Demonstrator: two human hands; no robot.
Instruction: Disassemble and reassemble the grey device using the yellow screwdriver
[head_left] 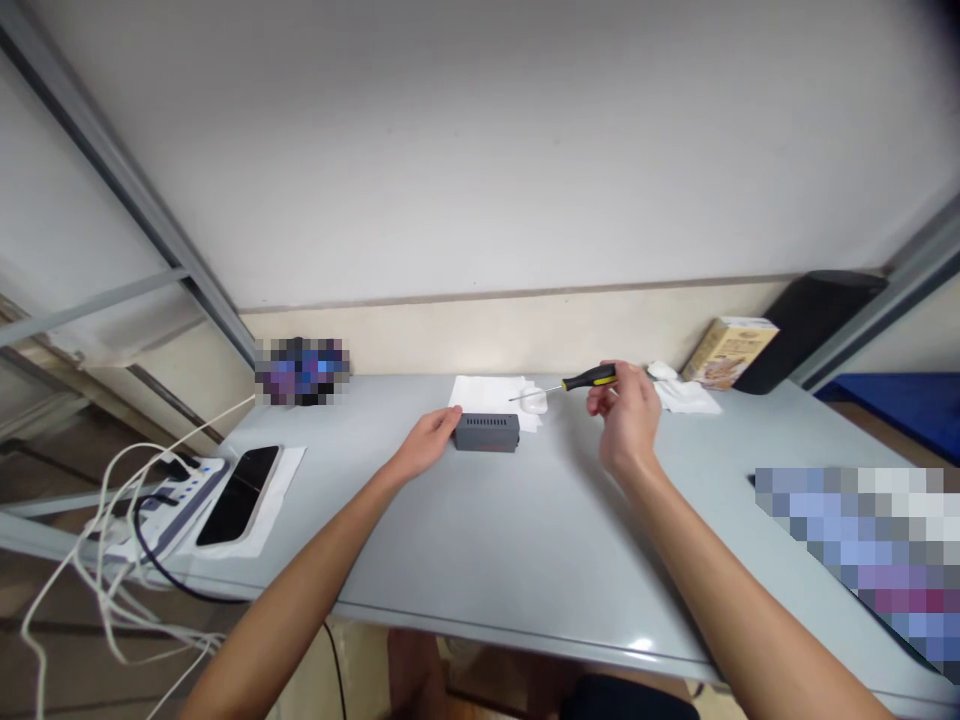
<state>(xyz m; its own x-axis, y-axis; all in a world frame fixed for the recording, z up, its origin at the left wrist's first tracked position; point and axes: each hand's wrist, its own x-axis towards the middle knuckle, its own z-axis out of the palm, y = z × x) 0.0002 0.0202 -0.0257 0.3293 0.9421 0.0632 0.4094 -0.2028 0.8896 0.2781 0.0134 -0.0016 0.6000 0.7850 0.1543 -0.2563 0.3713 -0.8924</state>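
Observation:
A small dark grey box [487,434] with a row of slots along its upper part rests on the grey table [525,540]. My left hand [429,442] is closed on the left end of this box. Raised to the right of it, my right hand [628,408] grips a screwdriver [591,379] with a black and yellow handle. The screwdriver's thin shaft points left, its tip above and behind the box's right part. Behind the box lie white paper sheets [487,391] with a small whitish item [534,402] on them.
At the left, a phone [241,495] lies on paper beside a power strip [169,510] with tangled cables [97,590]. A yellowish carton [729,352], crumpled tissue [686,396] and a black case-like object [810,325] stand at the back right. Blurred items occupy both sides.

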